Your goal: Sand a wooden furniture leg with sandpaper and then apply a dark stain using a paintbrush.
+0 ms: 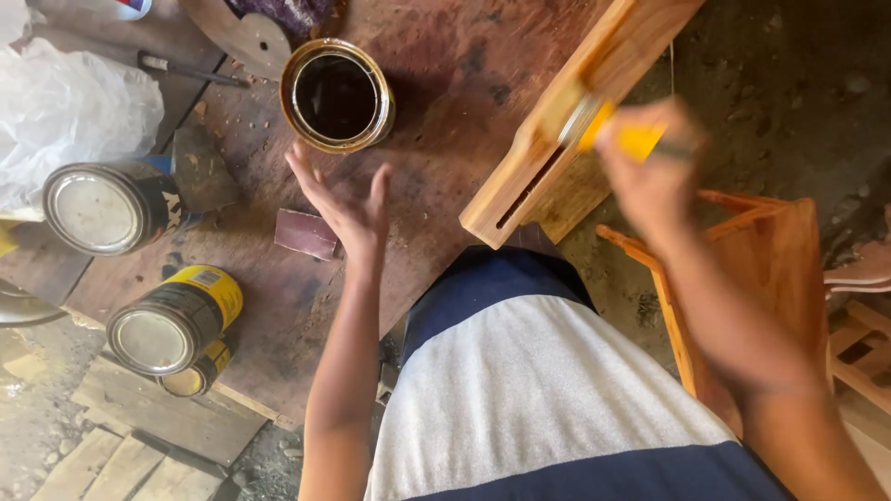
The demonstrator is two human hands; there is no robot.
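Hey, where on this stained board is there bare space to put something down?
Free: the stained board between the open can of dark liquid and the slotted wooden piece, above the open left hand. Also a strip between the small dark block and the yellow-labelled can. Crowded: the left edge, with cans and the white plastic bag. The right hand grips a yellow-handled brush.

A stained brown board carries an open can of dark liquid at the far side, a small sanding block nearer, and lidded cans at its left edge.
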